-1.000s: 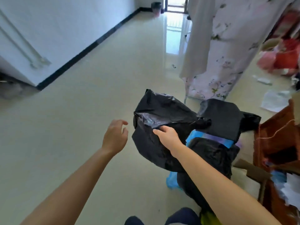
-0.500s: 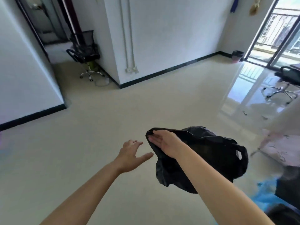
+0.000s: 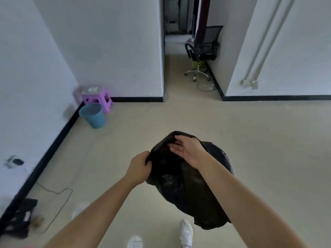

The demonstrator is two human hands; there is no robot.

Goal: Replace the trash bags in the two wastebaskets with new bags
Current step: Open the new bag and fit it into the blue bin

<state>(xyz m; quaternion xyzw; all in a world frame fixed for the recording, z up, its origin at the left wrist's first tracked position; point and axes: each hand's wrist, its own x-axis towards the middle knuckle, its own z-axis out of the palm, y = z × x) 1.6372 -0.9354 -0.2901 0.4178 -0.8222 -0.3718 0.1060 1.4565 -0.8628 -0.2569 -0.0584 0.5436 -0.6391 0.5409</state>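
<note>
Black bag (image 3: 188,176), well apart from the blue wastebasket (image 3: 93,115): left hand (image 3: 139,169), free a moment before, gripped its edge, right hand (image 3: 188,149) lay open on it; lining judged imminent.

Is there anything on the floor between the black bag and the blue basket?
No, nothing visible. Only bare floor lies between the bag, held in the left hand, and the basket. The purple stool stands behind the basket, and the cable lies off to the left.
</note>
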